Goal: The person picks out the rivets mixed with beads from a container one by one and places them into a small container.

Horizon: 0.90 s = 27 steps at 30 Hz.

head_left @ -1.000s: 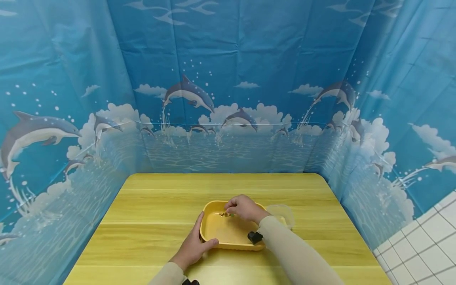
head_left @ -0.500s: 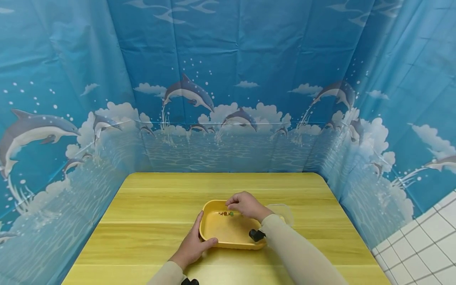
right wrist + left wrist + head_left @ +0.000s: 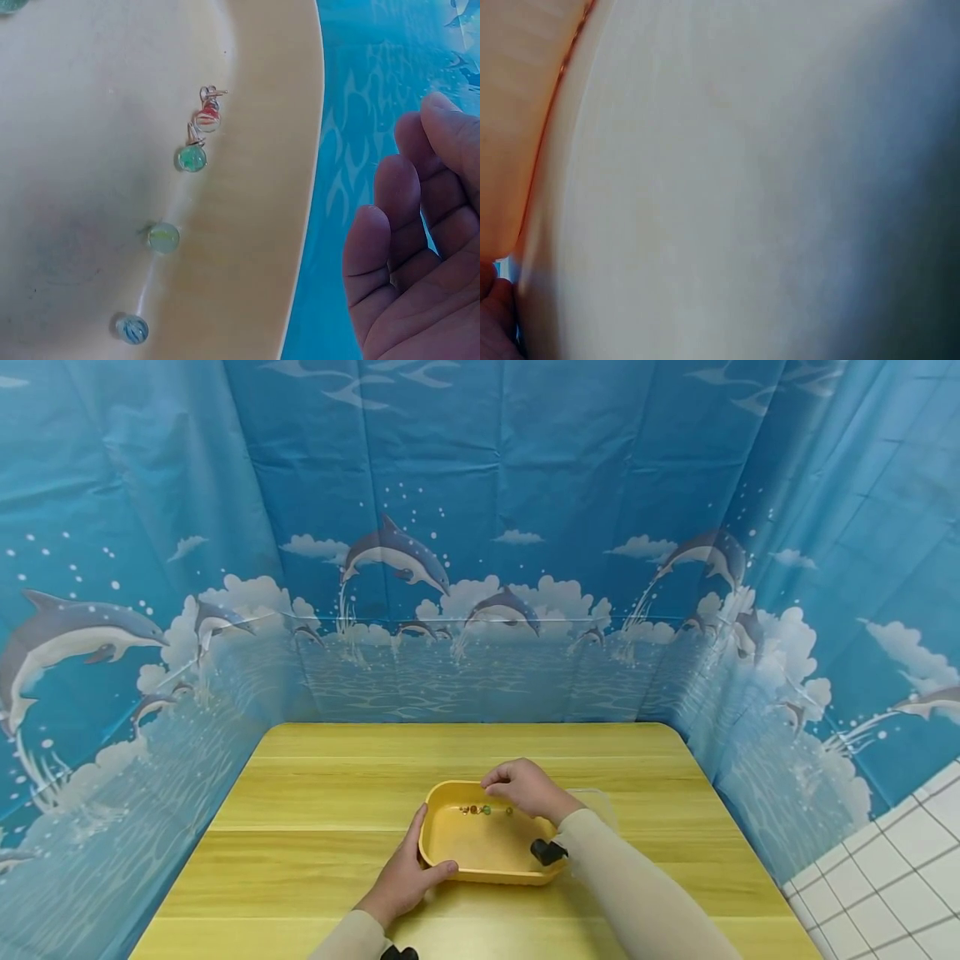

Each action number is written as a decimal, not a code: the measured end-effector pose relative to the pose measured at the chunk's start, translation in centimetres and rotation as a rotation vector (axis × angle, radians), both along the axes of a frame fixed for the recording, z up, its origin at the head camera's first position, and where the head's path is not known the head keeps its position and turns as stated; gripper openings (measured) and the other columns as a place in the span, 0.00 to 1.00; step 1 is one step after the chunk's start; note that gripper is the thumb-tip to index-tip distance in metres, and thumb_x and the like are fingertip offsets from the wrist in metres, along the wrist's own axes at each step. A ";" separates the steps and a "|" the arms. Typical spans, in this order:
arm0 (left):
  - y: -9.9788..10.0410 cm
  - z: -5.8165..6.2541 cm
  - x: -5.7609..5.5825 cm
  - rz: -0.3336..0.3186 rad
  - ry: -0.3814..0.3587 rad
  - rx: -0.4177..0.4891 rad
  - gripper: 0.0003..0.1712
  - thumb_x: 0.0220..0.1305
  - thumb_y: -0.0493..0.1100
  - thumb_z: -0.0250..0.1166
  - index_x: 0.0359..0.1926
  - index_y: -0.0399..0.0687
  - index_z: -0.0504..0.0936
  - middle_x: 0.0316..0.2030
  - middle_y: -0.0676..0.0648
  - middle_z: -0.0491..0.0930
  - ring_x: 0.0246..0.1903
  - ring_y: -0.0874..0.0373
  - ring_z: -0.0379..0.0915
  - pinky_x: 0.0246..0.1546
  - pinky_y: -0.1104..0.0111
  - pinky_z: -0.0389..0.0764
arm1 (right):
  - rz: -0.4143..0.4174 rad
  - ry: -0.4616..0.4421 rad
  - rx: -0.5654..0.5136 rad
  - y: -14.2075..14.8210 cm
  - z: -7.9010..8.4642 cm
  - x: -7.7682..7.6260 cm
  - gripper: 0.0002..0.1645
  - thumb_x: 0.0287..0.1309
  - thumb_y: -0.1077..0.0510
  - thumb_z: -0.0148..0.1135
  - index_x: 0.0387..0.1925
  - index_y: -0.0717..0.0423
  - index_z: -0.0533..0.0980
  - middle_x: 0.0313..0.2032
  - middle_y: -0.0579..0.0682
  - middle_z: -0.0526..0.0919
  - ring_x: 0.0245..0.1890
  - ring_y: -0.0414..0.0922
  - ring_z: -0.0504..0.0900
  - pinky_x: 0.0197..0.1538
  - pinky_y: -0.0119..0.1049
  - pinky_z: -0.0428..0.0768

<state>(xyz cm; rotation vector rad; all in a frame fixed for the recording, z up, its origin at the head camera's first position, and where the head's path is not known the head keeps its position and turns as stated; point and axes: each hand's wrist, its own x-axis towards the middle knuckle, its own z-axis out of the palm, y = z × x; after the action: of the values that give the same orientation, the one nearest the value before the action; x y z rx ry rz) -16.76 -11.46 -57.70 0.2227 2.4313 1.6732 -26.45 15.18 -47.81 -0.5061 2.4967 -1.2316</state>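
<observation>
A shallow yellow tub (image 3: pixel 487 852) stands on the table. My left hand (image 3: pixel 402 877) grips its left side, thumb on the near rim and fingers along the outside. In the right wrist view, a red-streaked marble (image 3: pixel 208 118) lies beside small copper-coloured wire pieces (image 3: pixel 212 94); a green marble (image 3: pixel 191 158), a yellowish one (image 3: pixel 163 238) and a blue-striped one (image 3: pixel 132 328) sit along the tub's edge. Over the far rim hovers my right hand (image 3: pixel 525 789), fingers curled and thumb near the index finger. Whether something small is between them cannot be seen.
A clear plastic container or lid (image 3: pixel 600 802) lies right of the tub, partly behind my right forearm. The yellow wood-grain table (image 3: pixel 337 793) ends at a blue dolphin curtain (image 3: pixel 480 685). White tiles (image 3: pixel 892 877) show at the right.
My right hand has lifted off the small pieces and shifted slightly right and away, uncovering the green marble and another beyond it. The left hand stays on the tub.
</observation>
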 end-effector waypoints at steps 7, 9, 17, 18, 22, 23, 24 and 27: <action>-0.1 0.1 0.0 -0.003 -0.003 0.013 0.67 0.64 0.55 0.77 0.86 0.60 0.37 0.82 0.35 0.53 0.69 0.47 0.74 0.62 0.72 0.74 | -0.004 -0.020 -0.019 0.6 0.5 0.1 0.15 0.75 0.53 0.63 0.55 0.55 0.86 0.51 0.50 0.90 0.13 0.42 0.57 0.16 0.34 0.65; -0.1 0.1 0.0 -0.002 0.000 0.006 0.67 0.64 0.55 0.77 0.86 0.60 0.37 0.82 0.35 0.53 0.69 0.47 0.74 0.62 0.73 0.74 | 0.001 -0.003 -0.010 0.8 0.5 0.1 0.15 0.75 0.53 0.63 0.55 0.55 0.86 0.51 0.50 0.89 0.17 0.44 0.64 0.18 0.36 0.68; 0.0 0.2 0.1 0.012 0.006 -0.014 0.68 0.63 0.56 0.77 0.87 0.58 0.37 0.82 0.35 0.54 0.69 0.48 0.74 0.64 0.71 0.74 | -0.010 0.037 0.017 1.2 0.9 0.1 0.14 0.75 0.54 0.63 0.53 0.53 0.87 0.51 0.46 0.90 0.52 0.47 0.86 0.54 0.48 0.85; 0.1 0.2 0.1 0.014 0.007 -0.014 0.68 0.63 0.55 0.77 0.87 0.57 0.37 0.82 0.35 0.54 0.69 0.48 0.74 0.64 0.71 0.74 | -0.011 0.036 0.017 1.3 0.9 0.2 0.14 0.75 0.54 0.63 0.53 0.53 0.87 0.51 0.45 0.89 0.54 0.47 0.86 0.57 0.50 0.85; 0.2 0.3 0.2 0.017 0.011 -0.020 0.68 0.63 0.55 0.78 0.86 0.56 0.38 0.82 0.35 0.54 0.69 0.48 0.74 0.66 0.68 0.73 | -0.020 0.041 0.019 1.8 1.1 0.2 0.13 0.75 0.55 0.63 0.53 0.54 0.87 0.51 0.45 0.89 0.54 0.47 0.86 0.59 0.52 0.84; 0.2 0.4 0.2 0.016 0.013 -0.019 0.68 0.63 0.55 0.78 0.86 0.56 0.37 0.82 0.35 0.54 0.69 0.48 0.74 0.66 0.67 0.73 | -0.022 0.043 0.020 1.9 1.2 0.2 0.13 0.75 0.55 0.63 0.53 0.53 0.87 0.50 0.45 0.89 0.54 0.47 0.86 0.59 0.52 0.84; 0.2 0.4 0.2 0.015 0.015 -0.019 0.68 0.63 0.55 0.77 0.86 0.56 0.37 0.82 0.35 0.54 0.69 0.47 0.74 0.66 0.66 0.73 | -0.022 0.047 0.020 2.0 1.2 0.2 0.13 0.75 0.55 0.63 0.53 0.53 0.87 0.50 0.45 0.89 0.53 0.47 0.86 0.58 0.51 0.84; 0.3 0.4 0.3 0.011 0.018 -0.017 0.68 0.63 0.55 0.77 0.86 0.55 0.37 0.82 0.34 0.54 0.68 0.47 0.74 0.66 0.64 0.74 | -0.023 0.059 0.026 2.4 1.4 0.3 0.13 0.74 0.55 0.63 0.52 0.53 0.87 0.50 0.46 0.89 0.53 0.47 0.86 0.58 0.51 0.85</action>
<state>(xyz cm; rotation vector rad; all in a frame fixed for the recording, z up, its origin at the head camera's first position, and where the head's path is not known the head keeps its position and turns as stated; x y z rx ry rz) -16.49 -11.20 -57.27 0.2237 2.4637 1.6611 -26.11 17.59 -46.38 -0.5161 2.5708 -1.2083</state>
